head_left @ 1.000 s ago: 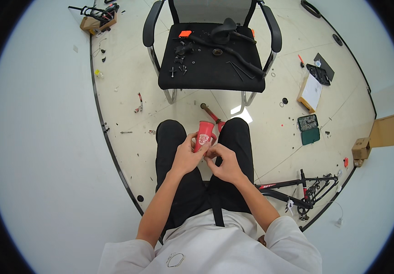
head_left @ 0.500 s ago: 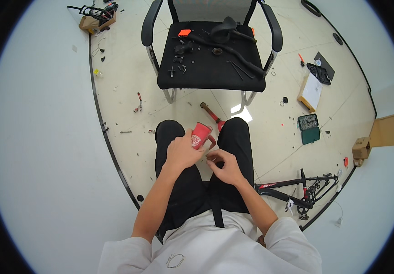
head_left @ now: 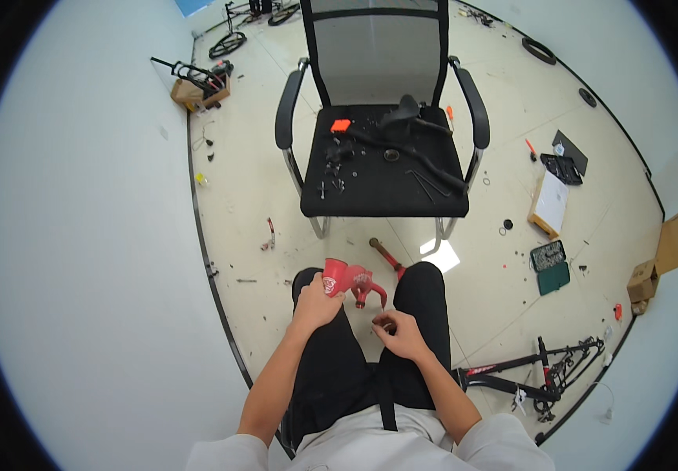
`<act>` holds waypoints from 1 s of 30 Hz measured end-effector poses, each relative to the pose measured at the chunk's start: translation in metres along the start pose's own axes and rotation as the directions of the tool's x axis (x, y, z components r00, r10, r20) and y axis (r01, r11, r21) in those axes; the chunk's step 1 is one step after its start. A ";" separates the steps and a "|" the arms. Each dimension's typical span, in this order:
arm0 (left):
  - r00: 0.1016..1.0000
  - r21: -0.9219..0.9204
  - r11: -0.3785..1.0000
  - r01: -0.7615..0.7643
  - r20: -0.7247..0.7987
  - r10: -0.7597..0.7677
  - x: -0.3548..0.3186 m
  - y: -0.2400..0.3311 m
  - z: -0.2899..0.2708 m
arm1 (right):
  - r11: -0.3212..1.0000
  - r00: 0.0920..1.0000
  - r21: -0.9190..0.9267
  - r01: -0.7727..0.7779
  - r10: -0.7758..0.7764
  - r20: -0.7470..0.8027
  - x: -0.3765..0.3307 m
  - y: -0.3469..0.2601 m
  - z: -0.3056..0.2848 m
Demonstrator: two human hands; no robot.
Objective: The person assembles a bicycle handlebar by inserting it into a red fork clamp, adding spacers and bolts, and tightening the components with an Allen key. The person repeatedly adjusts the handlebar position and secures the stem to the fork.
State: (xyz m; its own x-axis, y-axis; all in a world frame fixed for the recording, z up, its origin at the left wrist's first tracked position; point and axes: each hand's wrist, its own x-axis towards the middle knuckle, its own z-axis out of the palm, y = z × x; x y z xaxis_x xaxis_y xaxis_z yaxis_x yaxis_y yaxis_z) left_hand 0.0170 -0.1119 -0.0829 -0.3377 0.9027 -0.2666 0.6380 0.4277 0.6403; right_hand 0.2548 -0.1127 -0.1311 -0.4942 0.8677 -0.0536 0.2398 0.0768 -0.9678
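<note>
My left hand (head_left: 319,304) is wrapped round a red tubular part (head_left: 348,279), which looks like the head-tube piece of a bicycle frame. It has a wide tube end with a pale emblem and a thin curved arm bending down toward my right hand. My right hand (head_left: 400,336) is just below the tip of that arm, thumb and fingers curled together. Whatever they may pinch is too small to make out. Beyond my right knee, a red bar (head_left: 386,255) with a brownish end slants over the floor, its lower part hidden by my leg.
Ahead stands a black chair (head_left: 386,208) bearing a handlebar, a saddle, hex keys and small parts. At right lie a black bicycle frame (head_left: 511,377), an open green case (head_left: 552,279) and a white-topped box (head_left: 549,206). Small parts dot the floor (head_left: 252,235) at left.
The view has tilted up, showing more chair back. The red part has turned in my left hand, so its branches and curved arm show more fully. My right hand stays close by, fingers more closed.
</note>
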 end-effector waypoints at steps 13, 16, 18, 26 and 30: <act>0.992 0.049 0.991 0.122 -0.019 -0.122 0.058 -0.009 -0.048 | 0.860 0.971 0.456 -0.230 0.235 0.047 0.006 0.007 -0.027; 0.997 0.147 0.989 0.018 -0.076 -0.006 0.096 -0.036 -0.066 | 0.842 0.969 0.480 -0.244 0.231 0.088 0.012 0.011 -0.022; 0.992 0.109 0.986 0.124 0.020 -0.127 0.121 -0.020 -0.082 | 0.831 0.967 0.494 -0.255 0.231 0.110 0.016 0.014 -0.021; 0.941 0.118 0.946 0.301 0.128 -0.315 0.180 0.013 -0.093 | 0.782 0.950 0.540 -0.312 0.271 0.157 0.023 0.006 -0.026; 0.935 0.172 0.936 0.306 0.128 -0.330 0.190 0.013 -0.090 | 0.933 0.982 0.316 -0.174 0.187 -0.013 0.014 0.002 -0.034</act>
State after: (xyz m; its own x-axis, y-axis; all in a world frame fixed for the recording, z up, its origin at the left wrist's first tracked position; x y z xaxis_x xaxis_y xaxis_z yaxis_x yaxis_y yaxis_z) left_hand -0.1014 0.0608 -0.0603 -0.4378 0.7093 -0.5524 0.6132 0.6850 0.3935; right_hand 0.2767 -0.0832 -0.1252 -0.4300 0.8729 -0.2305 0.0456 -0.2340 -0.9712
